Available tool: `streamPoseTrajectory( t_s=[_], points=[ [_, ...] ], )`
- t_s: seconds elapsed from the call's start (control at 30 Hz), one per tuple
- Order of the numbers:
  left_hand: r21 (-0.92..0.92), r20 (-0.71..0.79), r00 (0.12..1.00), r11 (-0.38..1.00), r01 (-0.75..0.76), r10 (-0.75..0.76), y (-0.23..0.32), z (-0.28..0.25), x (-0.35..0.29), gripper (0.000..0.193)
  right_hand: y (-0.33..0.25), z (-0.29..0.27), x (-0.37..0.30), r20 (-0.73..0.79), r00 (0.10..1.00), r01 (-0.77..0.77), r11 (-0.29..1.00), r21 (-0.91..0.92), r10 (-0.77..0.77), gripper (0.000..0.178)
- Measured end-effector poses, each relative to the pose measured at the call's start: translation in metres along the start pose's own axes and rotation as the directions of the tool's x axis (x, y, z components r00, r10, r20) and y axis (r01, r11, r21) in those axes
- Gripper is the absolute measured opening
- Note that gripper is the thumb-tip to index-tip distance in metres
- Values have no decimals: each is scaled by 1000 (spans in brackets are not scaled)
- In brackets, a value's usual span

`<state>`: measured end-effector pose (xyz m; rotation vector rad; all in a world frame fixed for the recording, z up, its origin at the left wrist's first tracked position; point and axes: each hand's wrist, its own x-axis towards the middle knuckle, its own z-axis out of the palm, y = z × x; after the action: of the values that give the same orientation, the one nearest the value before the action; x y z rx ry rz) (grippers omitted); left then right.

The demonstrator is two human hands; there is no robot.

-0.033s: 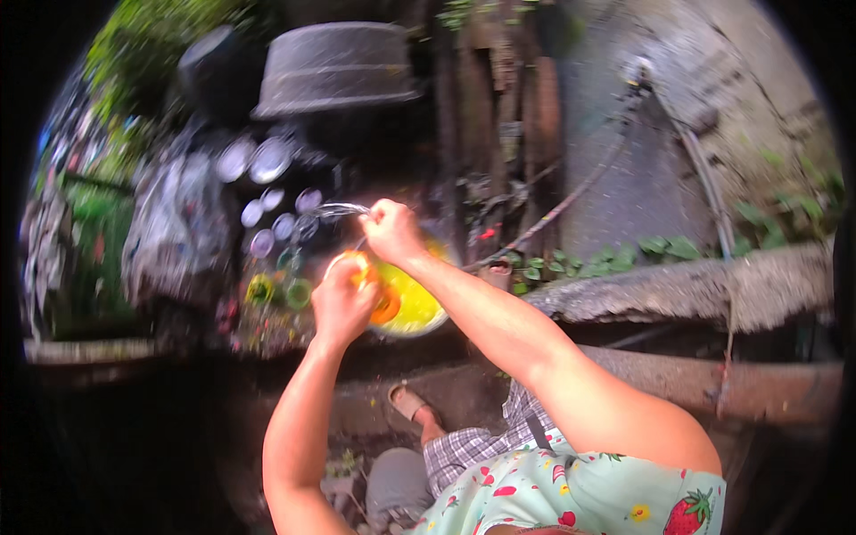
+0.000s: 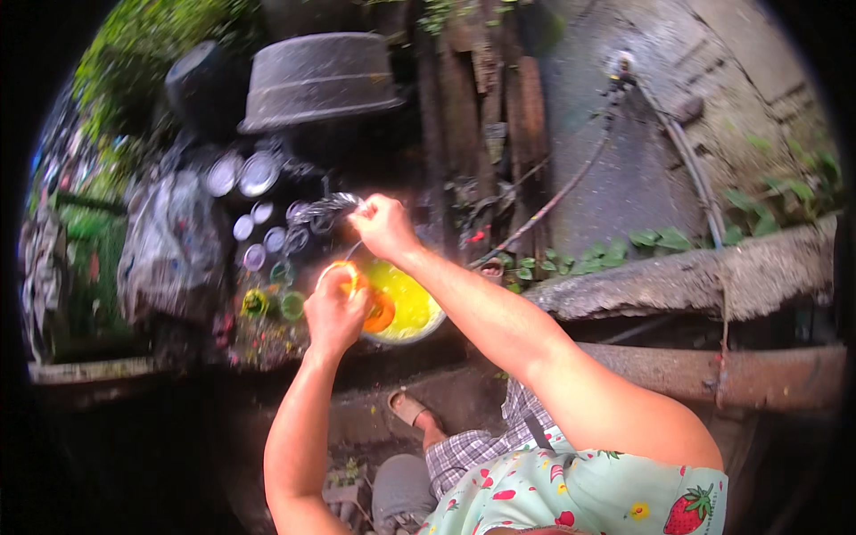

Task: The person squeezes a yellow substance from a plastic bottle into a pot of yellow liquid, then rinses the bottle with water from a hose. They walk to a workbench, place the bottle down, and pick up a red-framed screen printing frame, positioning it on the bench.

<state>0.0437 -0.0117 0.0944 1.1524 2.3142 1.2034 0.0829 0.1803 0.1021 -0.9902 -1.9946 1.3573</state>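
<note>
Pale round dishes point(image 2: 259, 174) lie leftmost; next a shiny bunch point(image 2: 328, 209), blurred, its long axis running nearly crosswise, free end pointing left; then the left hand point(image 2: 337, 312), its grip clamped on an orange ring point(image 2: 355, 275); then the right hand point(image 2: 385, 227), its grip clamped on the bunch's right end, near the yellow basin point(image 2: 416, 299).

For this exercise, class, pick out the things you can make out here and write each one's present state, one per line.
Bare left hand: closed on an orange round-rimmed item
Bare right hand: closed on shiny silver slender metal pieces, bunched together
Round basin with bright yellow interior: upright, orange round piece inside
Large grey round tub: upside down
Grey translucent plastic bag: crumpled
Tan sandal: being worn
</note>
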Motion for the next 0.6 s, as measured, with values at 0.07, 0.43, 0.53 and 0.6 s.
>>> streamPoseTrajectory(
  t_s=[0.07,0.43,0.53,0.6],
  points=[
    [139,18,998,988,64,-67,16,3,12,35,-18,-21,29,132,988,-106,977,187,82,20],
    [346,-79,992,936,-68,102,49,30,69,33,-57,13,41,224,970,-159,948,274,98,50],
    [371,-79,989,925,-87,125,45,43,73,34,-55,13,48,279,958,-140,963,229,73,49],
    [405,-78,992,912,-60,100,45,49,75,33,-57,12,67,401,916,-111,966,234,8,40]
  ],
)
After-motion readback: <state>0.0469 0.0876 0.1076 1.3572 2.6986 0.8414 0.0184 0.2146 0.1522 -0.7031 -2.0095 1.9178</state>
